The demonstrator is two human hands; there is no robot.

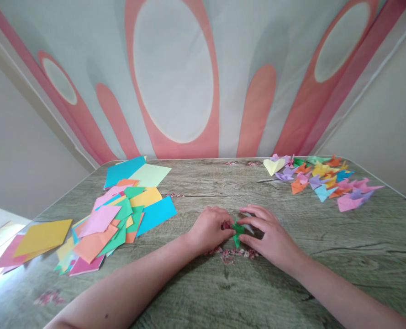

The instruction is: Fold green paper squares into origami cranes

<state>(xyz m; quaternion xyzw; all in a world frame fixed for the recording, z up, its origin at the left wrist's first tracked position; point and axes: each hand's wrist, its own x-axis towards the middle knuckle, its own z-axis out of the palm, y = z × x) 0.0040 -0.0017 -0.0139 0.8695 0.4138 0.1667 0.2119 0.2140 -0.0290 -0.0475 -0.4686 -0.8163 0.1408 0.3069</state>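
Observation:
A small green folded paper piece [237, 234] is held just above the tabletop, low in the middle of the head view. My left hand [212, 230] is closed, pinching the paper's left edge between thumb and curled fingers. From the other side, the index finger and thumb of my right hand [270, 234] meet the paper, one at its upper part and one lower down. The other fingers of that hand are loosely bent and apart. The fingertips hide parts of the green paper, so its exact shape is unclear.
A loose pile of coloured paper sheets [100, 221] spreads on the left, with yellow sheets [43, 237] near the left edge. Folded paper cranes [321, 182] crowd the back right beside a pale yellow paper heart [273, 166]. A patterned curtain [175, 146] hangs behind the wood-grain table [203, 183].

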